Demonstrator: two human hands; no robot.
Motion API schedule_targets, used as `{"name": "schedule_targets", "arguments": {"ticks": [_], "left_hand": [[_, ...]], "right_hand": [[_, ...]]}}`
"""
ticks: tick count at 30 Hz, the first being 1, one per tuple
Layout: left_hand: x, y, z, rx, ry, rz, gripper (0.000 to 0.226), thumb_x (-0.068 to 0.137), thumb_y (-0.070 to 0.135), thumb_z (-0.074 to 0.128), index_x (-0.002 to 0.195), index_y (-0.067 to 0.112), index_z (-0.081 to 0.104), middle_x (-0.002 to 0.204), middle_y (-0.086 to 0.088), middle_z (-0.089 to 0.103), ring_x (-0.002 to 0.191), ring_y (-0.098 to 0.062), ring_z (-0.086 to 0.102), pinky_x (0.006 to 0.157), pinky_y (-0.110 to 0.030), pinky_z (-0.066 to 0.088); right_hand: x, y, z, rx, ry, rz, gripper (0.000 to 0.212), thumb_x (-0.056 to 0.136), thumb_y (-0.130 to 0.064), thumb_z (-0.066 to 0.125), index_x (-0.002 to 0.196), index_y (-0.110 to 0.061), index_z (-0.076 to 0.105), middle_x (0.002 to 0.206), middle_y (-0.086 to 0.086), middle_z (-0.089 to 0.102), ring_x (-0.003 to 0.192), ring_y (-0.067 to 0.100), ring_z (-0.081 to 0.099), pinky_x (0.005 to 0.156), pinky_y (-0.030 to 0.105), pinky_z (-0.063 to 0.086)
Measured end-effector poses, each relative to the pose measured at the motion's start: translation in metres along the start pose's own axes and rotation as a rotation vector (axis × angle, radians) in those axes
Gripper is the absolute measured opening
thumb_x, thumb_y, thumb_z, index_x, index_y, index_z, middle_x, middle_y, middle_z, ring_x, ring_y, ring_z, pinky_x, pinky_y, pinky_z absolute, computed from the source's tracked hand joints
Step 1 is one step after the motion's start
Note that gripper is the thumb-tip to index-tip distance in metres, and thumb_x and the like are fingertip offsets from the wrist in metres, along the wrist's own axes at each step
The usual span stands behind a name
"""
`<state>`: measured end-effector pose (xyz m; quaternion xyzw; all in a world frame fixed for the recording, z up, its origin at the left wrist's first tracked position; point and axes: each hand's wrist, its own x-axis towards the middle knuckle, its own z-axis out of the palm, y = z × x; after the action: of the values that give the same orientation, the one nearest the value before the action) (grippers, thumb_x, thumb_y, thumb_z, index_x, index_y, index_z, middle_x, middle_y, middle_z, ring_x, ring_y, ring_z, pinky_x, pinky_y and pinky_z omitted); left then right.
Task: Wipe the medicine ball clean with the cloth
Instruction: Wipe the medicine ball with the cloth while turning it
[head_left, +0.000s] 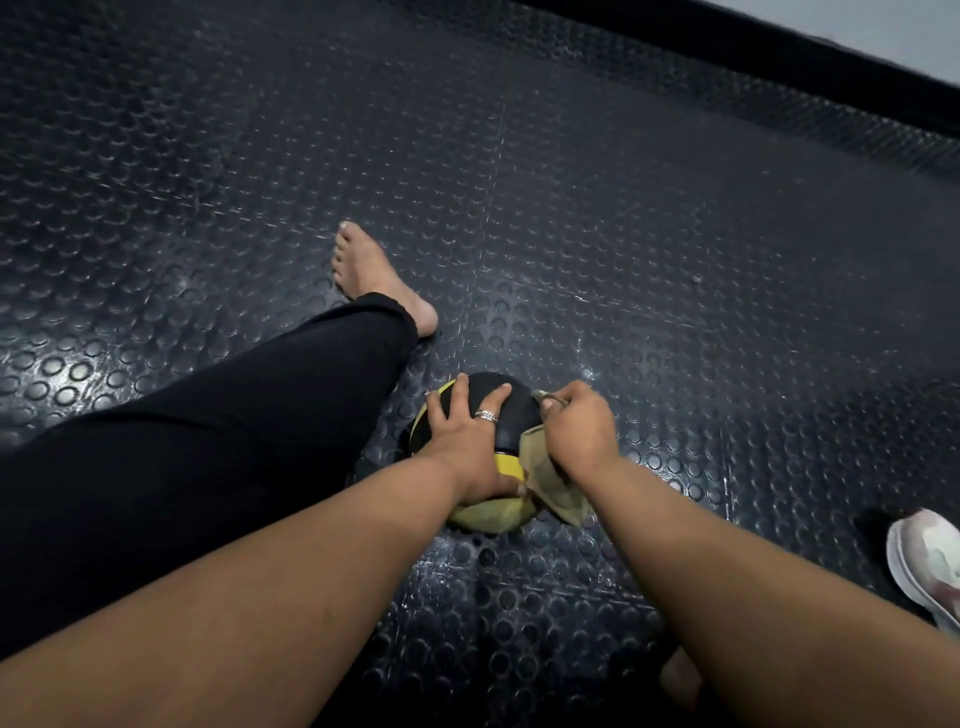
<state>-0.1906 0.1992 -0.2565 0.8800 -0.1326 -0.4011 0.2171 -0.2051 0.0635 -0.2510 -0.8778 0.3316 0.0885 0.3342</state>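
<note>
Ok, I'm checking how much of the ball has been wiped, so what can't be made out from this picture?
Head view, the only one:
- Underside and far side of the ball: hidden by its own curve and the floor.
- Ball's top: partly covered by the left hand.
- Ball's right side: covered by the cloth and right hand.
- Dirt or wet streaks: too dim to tell.
- Shoe: cut off by the right edge.

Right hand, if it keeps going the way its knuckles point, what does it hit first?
The right hand, gripping the cloth, points away across the medicine ball. Past the ball's far side the line looks free: only studded rubber floor, though depth is hard to judge.
</note>
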Motion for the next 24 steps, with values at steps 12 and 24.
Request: {"name": "schedule_targets", "arguments": {"ticks": [12, 24], "left_hand": [[0.002, -0.005, -0.002, 0.02, -0.011, 0.001, 0.12, 0.071, 0.049, 0.082, 0.151, 0.046, -0.008, 0.157, -0.001, -0.031, 0.144, -0.038, -0.026, 0.119, -0.056, 0.012], [0.002, -0.003, -0.001, 0.002, -0.004, 0.012, 0.12, 0.071, 0.047, 0.083, 0.151, 0.045, -0.006, 0.157, -0.001, -0.031, 0.144, -0.037, -0.026, 0.119, -0.057, 0.012]], "right_hand": [[0.002, 0.011, -0.008, -0.073, -0.048, -0.108, 0.005, 0.092, -0.018, 0.056, 0.087, -0.016, 0.057, 0.103, 0.012, 0.059, 0.082, 0.019, 0.05, 0.07, 0.023, 0.033], [0.0, 0.02, -0.008, -0.011, -0.035, 0.032, 0.016, 0.093, -0.018, 0.053, 0.102, -0.006, 0.06, 0.097, 0.01, 0.063, 0.083, 0.022, 0.053, 0.064, 0.024, 0.031]]}}
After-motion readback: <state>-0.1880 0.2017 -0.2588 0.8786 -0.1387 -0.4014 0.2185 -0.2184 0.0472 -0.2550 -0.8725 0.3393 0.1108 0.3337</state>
